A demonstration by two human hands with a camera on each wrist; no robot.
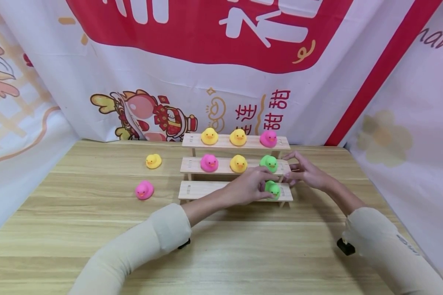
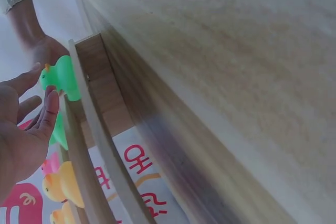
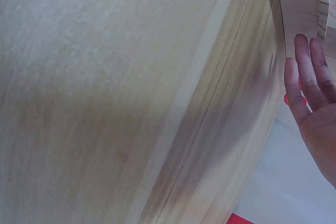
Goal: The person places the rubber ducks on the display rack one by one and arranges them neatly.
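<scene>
A three-tier wooden stand (image 1: 203, 187) holds rubber ducks. On its lowest tier, at the right end, sits a green rubber duck (image 1: 272, 190). My left hand (image 1: 249, 186) reaches across from the left and pinches this duck, thumb at the front and index finger behind. The left wrist view shows the fingertips at both sides of the green duck (image 2: 65, 78). My right hand (image 1: 310, 174) is at the stand's right end, fingertips right by the tiers' edges. In the right wrist view, the fingers of the right hand (image 3: 317, 103) are extended beside the wooden side panel (image 3: 302, 11).
The middle tier carries a pink duck (image 1: 209, 163), a yellow duck (image 1: 238, 163) and another green duck (image 1: 268, 163). Two yellow ducks and a pink duck (image 1: 268, 139) stand on top. Left on the table lie a yellow duck (image 1: 153, 161) and a pink duck (image 1: 144, 190). Printed cloth (image 1: 206, 73) hangs behind.
</scene>
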